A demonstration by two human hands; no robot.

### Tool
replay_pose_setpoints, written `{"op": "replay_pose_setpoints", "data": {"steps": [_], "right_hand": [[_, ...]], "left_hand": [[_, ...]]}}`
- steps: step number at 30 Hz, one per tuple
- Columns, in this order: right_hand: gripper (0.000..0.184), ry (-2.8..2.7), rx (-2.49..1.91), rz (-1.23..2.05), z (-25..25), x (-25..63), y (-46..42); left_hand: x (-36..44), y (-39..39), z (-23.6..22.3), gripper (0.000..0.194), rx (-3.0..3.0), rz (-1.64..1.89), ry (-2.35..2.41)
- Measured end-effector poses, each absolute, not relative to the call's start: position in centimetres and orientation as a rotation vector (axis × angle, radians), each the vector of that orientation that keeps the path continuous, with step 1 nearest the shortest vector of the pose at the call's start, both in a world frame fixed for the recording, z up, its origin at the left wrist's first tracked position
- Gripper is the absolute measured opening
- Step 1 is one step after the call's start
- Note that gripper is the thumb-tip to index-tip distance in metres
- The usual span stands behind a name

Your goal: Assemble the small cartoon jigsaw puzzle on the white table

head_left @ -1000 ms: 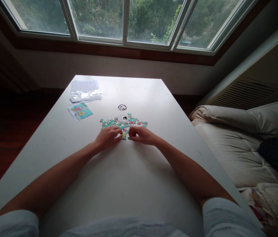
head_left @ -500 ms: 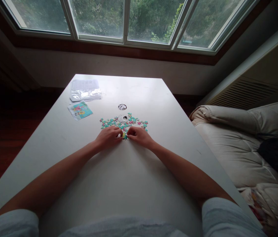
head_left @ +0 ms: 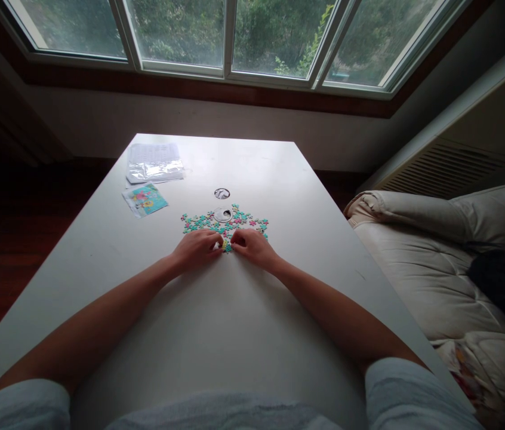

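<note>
Small jigsaw puzzle pieces (head_left: 203, 221), mostly teal with some pink, are spread across the middle of the white table. At their near edge lies a little cluster of jigsaw pieces (head_left: 227, 245), yellow and green. From the left, my left hand (head_left: 199, 246) pinches at this cluster, its fingers curled and a gap showing inside the curl. My right hand (head_left: 252, 245) pinches at the cluster's right side with thumb and forefinger. Both wrists stay low over the tabletop. Exactly which piece each set of fingertips grips is too small to see.
A round metal-rimmed grommet (head_left: 223, 215) sits among the pieces, with a round opening (head_left: 222, 193) behind it. To the left lie a colourful picture card (head_left: 145, 199) and a clear plastic sleeve (head_left: 154, 162). A cream sofa (head_left: 422, 269) stands along the right of the white table (head_left: 216, 334).
Hardly anything differs. Both hands stay at the same cluster of jigsaw pieces, and the view has shifted very slightly.
</note>
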State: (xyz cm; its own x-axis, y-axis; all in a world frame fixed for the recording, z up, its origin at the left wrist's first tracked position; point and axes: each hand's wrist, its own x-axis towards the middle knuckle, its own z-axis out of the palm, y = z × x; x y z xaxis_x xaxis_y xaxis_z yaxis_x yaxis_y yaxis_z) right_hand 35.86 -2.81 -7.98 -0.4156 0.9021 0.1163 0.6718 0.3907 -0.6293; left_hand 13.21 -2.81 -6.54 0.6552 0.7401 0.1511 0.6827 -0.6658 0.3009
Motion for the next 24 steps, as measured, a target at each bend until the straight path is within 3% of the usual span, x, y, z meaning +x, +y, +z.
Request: {"op": "replay_pose_setpoints", "data": {"steps": [11,24], "right_hand": [[0.009,-2.342,-1.256,0.497,-7.91,35.51,-3.47],[0.008,-2.355,-1.221,0.506,-8.02,35.80,-2.92]], "left_hand": [[13.39,-2.98,-6.46,0.012,2.628,0.388,1.177],[13.28,-2.99,-6.31,0.016,2.663,0.365,1.120]]}}
